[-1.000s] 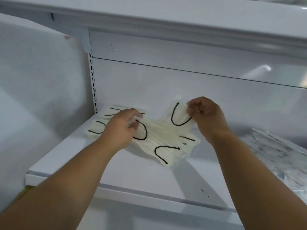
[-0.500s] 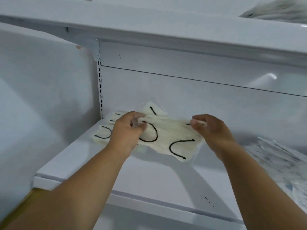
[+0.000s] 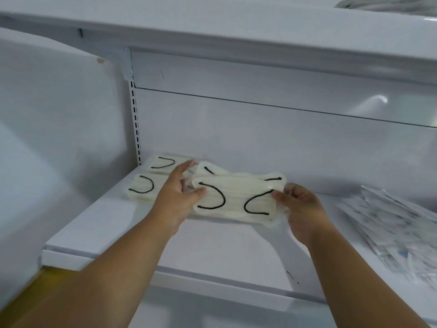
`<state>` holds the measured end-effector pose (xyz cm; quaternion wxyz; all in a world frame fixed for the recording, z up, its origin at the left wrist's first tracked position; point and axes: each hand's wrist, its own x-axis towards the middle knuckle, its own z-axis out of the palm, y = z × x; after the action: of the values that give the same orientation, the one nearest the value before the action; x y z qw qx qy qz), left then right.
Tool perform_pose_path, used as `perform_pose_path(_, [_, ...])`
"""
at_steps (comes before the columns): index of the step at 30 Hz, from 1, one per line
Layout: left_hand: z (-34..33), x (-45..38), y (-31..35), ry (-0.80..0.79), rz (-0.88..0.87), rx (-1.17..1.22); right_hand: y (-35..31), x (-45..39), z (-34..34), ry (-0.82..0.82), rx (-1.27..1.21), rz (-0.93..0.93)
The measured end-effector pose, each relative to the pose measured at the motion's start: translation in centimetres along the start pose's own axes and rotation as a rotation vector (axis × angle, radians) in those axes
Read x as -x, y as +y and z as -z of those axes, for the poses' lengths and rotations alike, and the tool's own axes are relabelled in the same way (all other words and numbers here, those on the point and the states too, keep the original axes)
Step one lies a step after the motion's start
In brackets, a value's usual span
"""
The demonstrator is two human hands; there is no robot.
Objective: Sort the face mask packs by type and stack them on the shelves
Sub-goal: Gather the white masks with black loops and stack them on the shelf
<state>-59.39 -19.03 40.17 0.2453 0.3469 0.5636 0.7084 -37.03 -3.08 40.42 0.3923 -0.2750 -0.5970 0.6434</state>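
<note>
A clear pack of cream face masks with black ear loops (image 3: pixel 236 197) is held flat just above the white shelf (image 3: pixel 142 233). My left hand (image 3: pixel 175 200) pinches its left end and my right hand (image 3: pixel 300 209) grips its right end. Another cream pack (image 3: pixel 212 170) lies partly under it at the back. Two more cream packs lie flat at the shelf's back left corner, one behind (image 3: pixel 163 163) and one in front (image 3: pixel 142 188).
A blurred pile of clear packs with bluish print (image 3: pixel 392 230) lies on the right side of the same shelf. An upper shelf (image 3: pixel 236 27) overhangs closely, with more packs at its top right (image 3: pixel 378 2). A white side panel (image 3: pixel 52 138) closes the left.
The pack in my hands has been turned from a tilted, bunched position to lying flat and level, and shifted right. My right hand dropped from the pack's top to its right end.
</note>
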Motion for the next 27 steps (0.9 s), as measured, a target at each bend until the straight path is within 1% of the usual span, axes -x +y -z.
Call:
perform_pose_path(2, [0.2, 0.2, -0.4, -0.022, 0.018, -0.211, 0.0, 0.1, 0.0, 0.005, 0.042, 0.002])
perform_pose_path(4, [0.4, 0.6, -0.9, -0.031, 0.043, -0.287, 0.1, 0.5, -0.1, 0.018, 0.021, 0.005])
perform_pose_path(7, [0.7, 0.7, -1.3, -0.037, 0.069, -0.27, -0.3, 0.8, -0.1, 0.03, -0.046, -0.018])
perform_pose_path(10, [0.5, 0.6, -1.4, -0.08, 0.098, -0.246, -1.4, 0.6, -0.1, -0.001, -0.106, -0.024])
perform_pose_path(12, [-0.2, 0.8, -1.2, -0.107, 0.101, -0.231, -2.2, 0.2, -0.3, 0.0, -0.186, -0.059])
perform_pose_path(14, [-0.2, 0.7, -1.3, -0.086, 0.105, -0.249, -2.6, -0.4, -0.2, 0.005, -0.239, -0.116])
perform_pose_path(17, [0.4, 0.3, -0.7, -0.095, 0.08, -0.258, -3.0, -0.8, 0.2, 0.008, -0.238, -0.185])
perform_pose_path(19, [0.8, 0.0, -0.4, -0.094, 0.057, -0.278, -3.1, -1.1, 0.3, 0.051, -0.239, -0.179])
perform_pose_path(20, [1.1, -0.2, -0.1, -0.089, 0.056, -0.293, -3.3, -1.2, 0.2, 0.103, -0.203, -0.146])
perform_pose_path(21, [1.4, -0.3, 0.4, -0.083, 0.046, -0.323, -3.4, -1.5, 0.2, 0.196, -0.118, -0.082])
perform_pose_path(24, [3.2, -1.4, 1.6, -0.068, 0.015, -0.51, -4.6, -2.5, 0.6, 0.554, 0.292, 0.182])
perform_pose_path(25, [3.8, -1.8, 2.3, -0.068, -0.003, -0.585, -5.2, -2.6, 0.7, 0.619, 0.432, 0.269])
perform_pose_path(26, [4.4, -2.3, 2.9, -0.078, -0.011, -0.65, -5.8, -2.4, 0.7, 0.633, 0.56, 0.342])
perform_pose_path(27, [4.9, -2.5, 3.8, -0.107, -0.01, -0.689, -6.2, -2.3, 0.5, 0.608, 0.665, 0.395])
